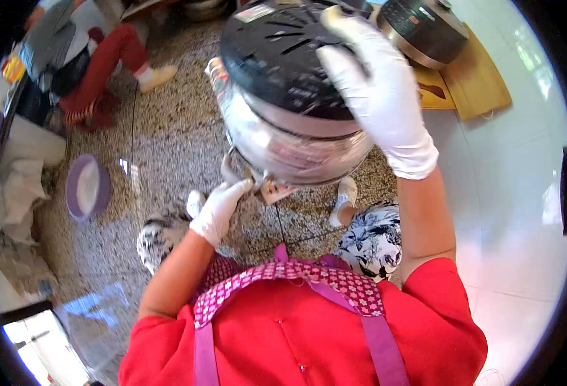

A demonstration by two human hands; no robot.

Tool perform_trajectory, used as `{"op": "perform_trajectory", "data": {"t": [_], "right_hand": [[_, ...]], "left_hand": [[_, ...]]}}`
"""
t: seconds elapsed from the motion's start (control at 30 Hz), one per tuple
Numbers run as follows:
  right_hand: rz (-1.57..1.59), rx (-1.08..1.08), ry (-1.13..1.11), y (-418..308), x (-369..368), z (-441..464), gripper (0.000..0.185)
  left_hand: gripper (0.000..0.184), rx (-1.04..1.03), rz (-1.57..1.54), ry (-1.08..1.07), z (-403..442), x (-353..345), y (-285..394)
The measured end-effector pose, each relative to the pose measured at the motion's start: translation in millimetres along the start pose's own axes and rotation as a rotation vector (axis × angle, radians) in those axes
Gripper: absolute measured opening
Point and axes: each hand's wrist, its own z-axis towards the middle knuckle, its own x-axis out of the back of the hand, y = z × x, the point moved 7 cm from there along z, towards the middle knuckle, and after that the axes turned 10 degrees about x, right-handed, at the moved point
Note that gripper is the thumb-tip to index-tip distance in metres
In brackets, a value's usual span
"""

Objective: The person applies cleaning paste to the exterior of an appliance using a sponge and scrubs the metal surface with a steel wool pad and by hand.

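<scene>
A large round cooker [290, 138] with a shiny silver body is in front of me, its black slotted base [274, 48] turned up towards me. My right hand [386, 96], in a white glove, grips the right edge of this base, two digits spread across its top and the others partly hidden. A grey curved handle [230, 168] sticks out at the lower left of the silver body. My left hand [222, 209], also gloved, has its fingers closed at the handle's lower end; their tips are partly hidden. Printed paper or cloth [216, 74] shows behind the body.
Another dark cooker [422, 29] stands at the upper right, by yellow-brown boards [476, 80]. A purple basin [88, 186] is on the speckled floor [168, 138] at left. A seated person in red trousers [110, 67] is at the upper left. White tiles [512, 193] run along the right.
</scene>
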Motion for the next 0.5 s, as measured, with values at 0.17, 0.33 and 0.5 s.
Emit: {"op": "perform_trajectory", "data": {"t": [0.17,0.33,0.5], "right_hand": [[-0.201,0.054,-0.163,-16,-29,-4,0.027],[-0.12,-0.032,-0.258,7,-23,-12,0.026],[0.274,-0.306,-0.36,49,-10,-34,0.026]], "left_hand": [[0.029,-0.166,-0.028,-0.042,31,34,29],[0.022,-0.299,0.176,0.121,36,30,23],[0.033,-0.391,0.332,0.138,36,23,14]]}}
